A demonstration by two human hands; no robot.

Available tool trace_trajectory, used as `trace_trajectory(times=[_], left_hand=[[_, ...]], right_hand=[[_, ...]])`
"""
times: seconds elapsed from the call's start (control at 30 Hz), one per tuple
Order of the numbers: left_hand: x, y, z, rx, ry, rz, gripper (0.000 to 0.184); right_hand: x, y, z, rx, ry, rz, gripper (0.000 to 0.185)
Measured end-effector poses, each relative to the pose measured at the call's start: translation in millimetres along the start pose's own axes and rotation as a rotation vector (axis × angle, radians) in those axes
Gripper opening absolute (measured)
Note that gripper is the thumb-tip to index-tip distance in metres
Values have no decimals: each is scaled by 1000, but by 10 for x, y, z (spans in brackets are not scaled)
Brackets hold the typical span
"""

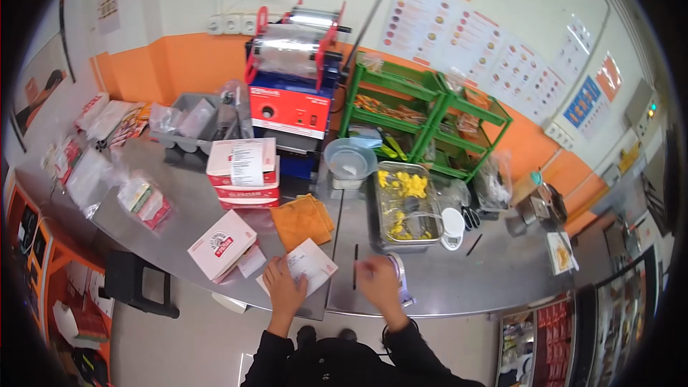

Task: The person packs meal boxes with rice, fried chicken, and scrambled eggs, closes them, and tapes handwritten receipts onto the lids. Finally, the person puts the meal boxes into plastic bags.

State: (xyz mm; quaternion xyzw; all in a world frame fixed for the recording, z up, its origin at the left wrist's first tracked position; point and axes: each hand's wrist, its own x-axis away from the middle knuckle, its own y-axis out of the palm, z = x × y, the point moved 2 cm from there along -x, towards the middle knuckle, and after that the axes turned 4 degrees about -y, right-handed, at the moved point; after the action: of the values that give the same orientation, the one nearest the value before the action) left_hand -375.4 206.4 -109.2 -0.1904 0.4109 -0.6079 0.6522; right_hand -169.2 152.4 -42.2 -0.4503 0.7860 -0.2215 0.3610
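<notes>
A flat white box or card (319, 261) with handwriting and a small red mark lies angled at the table's front edge. Over its left part rests my left hand (285, 288), palm down with fingers apart. My right hand (380, 283) is to the right, beside a thin black pen (355, 254); its fingertips are smeared by motion and reach the pen, but whether they grip it I cannot tell. Just right of that hand lies a roll of tape (401, 279), partly hidden. Left of my left hand stands a white carton (223, 245) with a red logo.
Behind are stacked red-white boxes (244, 172) with a receipt, an orange cloth (304, 221), a red-blue sealing machine (290, 107) and green racks (390, 104). A metal tray (401, 239) with yellow food, a white scale (451, 229) and scissors (470, 218) stand right. A black stool (137, 281) is left.
</notes>
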Motion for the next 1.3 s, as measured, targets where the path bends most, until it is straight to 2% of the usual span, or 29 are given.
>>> trace_trajectory(times=[0.03, 0.1, 0.13, 0.17, 0.27, 0.43, 0.53, 0.67, 0.77, 0.87, 0.9, 0.97, 1.03, 1.1, 1.17, 1.27, 1.3], left_hand=[[-11, -18, 54, -7, 35, 42, 53], [2, -84, 168, -10, 77, -15, 44], [11, -97, 212, -12, 98, -41, 39], [35, -78, 242, 58, 123, -44, 26], [141, -53, 355, 110, 146, -93, 22], [271, 2, 433, 32, 152, -48, 21], [284, 13, 457, 51, 130, -52, 23], [308, -80, 569, -40, 144, -29, 27], [305, -18, 427, 190, 37, -49, 29], [272, -37, 359, 162, 47, -78, 27], [296, -70, 367, 143, 47, -102, 26], [272, -85, 449, 117, 54, -130, 24], [315, -7, 412, 92, 141, -83, 21], [341, 25, 392, 52, 163, -54, 22], [325, 50, 446, 6, 117, -30, 25], [289, 75, 489, -21, 79, -25, 32], [289, 90, 482, -55, 117, -20, 40]], right_hand=[[211, -299, 251, 289, 122, 59, 24], [521, -610, 731, 655, 231, 52, 23], [672, -621, 999, 510, 227, -7, 24], [795, -576, 1309, 363, 215, -65, 24], [946, -529, 1580, 54, 290, -110, 25], [925, -886, 1144, -207, 439, -12, 22], [1270, -759, 1327, -372, 459, -120, 19], [1385, -617, 1470, -473, 493, -57, 18], [1675, -531, 1823, -274, 517, -181, 18], [1426, -849, 1400, -643, 504, -488, 17], [1281, -871, 1288, -721, 458, -634, 14], [807, -893, 826, -652, 183, -674, 11], [335, -672, 463, -665, 102, -697, 10], [-94, -119, 364, -692, -128, -682, 12], [-489, 396, 265, -673, -247, -754, 10], [-785, 1057, 324, -564, -285, -1015, 11], [-847, 1152, 307, -496, -353, -1046, 13]])
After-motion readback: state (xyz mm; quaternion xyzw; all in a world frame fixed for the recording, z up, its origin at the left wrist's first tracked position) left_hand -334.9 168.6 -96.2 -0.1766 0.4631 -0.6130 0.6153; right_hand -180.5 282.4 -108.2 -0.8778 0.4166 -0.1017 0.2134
